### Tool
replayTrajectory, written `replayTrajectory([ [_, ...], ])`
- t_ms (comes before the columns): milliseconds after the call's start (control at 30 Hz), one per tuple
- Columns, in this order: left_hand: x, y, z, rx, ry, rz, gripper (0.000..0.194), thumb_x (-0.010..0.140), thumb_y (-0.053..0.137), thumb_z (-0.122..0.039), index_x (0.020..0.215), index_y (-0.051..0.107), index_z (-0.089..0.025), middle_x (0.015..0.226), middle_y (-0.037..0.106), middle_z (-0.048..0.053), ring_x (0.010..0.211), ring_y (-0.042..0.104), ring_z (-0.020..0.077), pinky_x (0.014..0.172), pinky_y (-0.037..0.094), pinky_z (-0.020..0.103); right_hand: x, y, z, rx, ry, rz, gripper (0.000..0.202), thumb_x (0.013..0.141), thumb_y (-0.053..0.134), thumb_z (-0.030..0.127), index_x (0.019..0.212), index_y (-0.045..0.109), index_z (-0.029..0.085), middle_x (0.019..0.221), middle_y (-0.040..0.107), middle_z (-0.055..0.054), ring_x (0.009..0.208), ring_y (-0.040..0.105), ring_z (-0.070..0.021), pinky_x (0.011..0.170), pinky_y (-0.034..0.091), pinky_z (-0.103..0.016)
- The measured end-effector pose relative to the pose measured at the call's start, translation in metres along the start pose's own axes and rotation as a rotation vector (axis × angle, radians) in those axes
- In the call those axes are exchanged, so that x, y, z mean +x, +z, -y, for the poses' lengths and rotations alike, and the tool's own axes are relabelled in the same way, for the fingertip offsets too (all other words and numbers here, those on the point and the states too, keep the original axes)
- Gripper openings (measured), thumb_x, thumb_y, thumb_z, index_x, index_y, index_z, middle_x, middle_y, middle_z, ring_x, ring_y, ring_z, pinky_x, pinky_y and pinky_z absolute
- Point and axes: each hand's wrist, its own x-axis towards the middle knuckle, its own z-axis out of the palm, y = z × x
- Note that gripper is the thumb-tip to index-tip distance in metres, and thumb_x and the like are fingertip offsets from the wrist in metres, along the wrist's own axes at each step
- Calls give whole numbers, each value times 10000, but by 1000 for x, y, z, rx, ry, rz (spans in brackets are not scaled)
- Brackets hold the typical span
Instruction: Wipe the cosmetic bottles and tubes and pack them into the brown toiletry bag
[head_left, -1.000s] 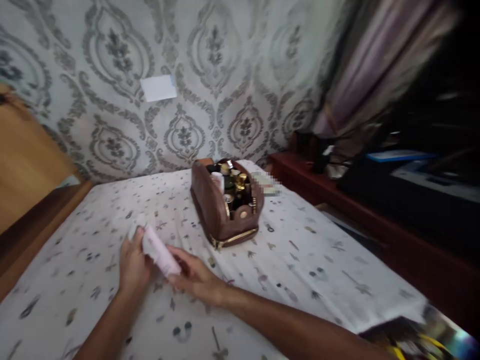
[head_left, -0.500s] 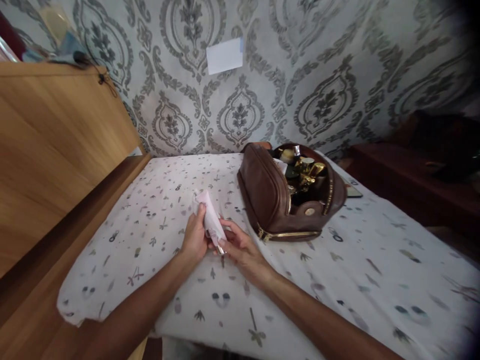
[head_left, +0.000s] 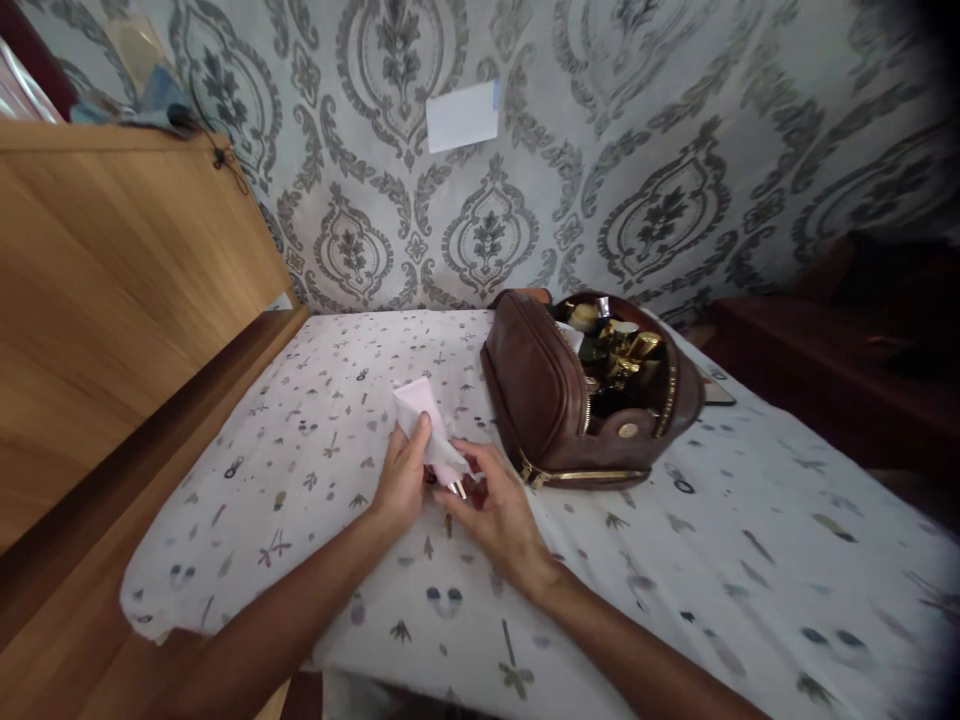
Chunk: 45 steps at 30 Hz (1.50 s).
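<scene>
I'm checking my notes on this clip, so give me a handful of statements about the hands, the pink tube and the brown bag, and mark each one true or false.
1. The left hand grips the pale pink tube. True.
2. The brown bag is zipped shut. False: it stands open, with small containers showing inside.
3. The right hand has its fingers at the tube's lower end. True.
4. The tube lies inside the bag. False: it is held over the patterned sheet, to the left of the bag.
5. A white card is on the wallpapered wall. True.
</scene>
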Motion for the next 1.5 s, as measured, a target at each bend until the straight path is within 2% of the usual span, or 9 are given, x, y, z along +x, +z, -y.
replayTrajectory([
  [233,10,-4,-1,20,-38,-212,561,685,778,-684,788,590,-165,625,547,-45,559,560,114,518,456,233,-5,3,9,268,150,246,639,876,672,401,1417,384,219,1006,680,-63,913,655,-222,737,522,-345],
  [367,9,-5,1,29,-41,-98,575,702,761,-691,837,641,-145,666,618,-4,595,603,129,550,486,238,1,5,2,442,229,206,702,771,787,440,1314,396,230,926,679,-24,867,666,-206,718,523,-326],
  [567,-3,-7,4,189,-33,277,514,730,822,-513,1094,699,-172,858,720,36,665,644,143,581,504,231,8,4,-6,415,244,48,770,656,876,483,1231,429,233,851,656,1,852,670,-218,762,540,-354],
  [733,2,-8,-2,206,-71,121,514,694,805,-609,888,682,-149,659,639,1,527,591,123,468,466,220,11,-10,4,328,275,177,690,710,835,493,1244,503,208,728,616,33,672,610,-162,629,490,-291],
  [833,8,-8,-13,247,-127,88,517,709,764,-652,719,611,-159,544,568,-16,432,524,102,410,418,213,15,-19,13,372,260,72,542,791,731,582,1153,588,205,671,576,44,564,504,-118,519,387,-245],
  [967,14,-15,-27,470,-222,302,483,781,712,-620,680,616,-158,505,562,-12,421,514,109,407,419,222,22,-26,19,621,318,-72,520,745,736,655,972,608,205,679,569,41,539,481,-102,445,310,-212],
  [1100,22,-30,-36,588,-284,429,467,732,766,-602,712,656,-149,562,610,6,486,570,126,420,446,219,24,-26,18,655,310,-66,477,696,799,596,884,633,190,633,558,49,504,486,-97,421,327,-211],
  [1333,41,-49,-56,591,-237,378,515,655,821,-615,798,640,-154,638,660,38,543,639,165,410,459,228,15,-21,18,535,163,-155,417,806,720,591,937,613,210,780,644,5,609,613,-156,533,527,-281],
  [1500,44,-45,-53,547,-99,178,527,694,774,-653,786,572,-175,593,572,-23,470,538,97,391,371,185,8,-12,18,511,124,-146,443,835,685,610,1008,544,227,917,678,-26,664,676,-170,620,582,-315],
])
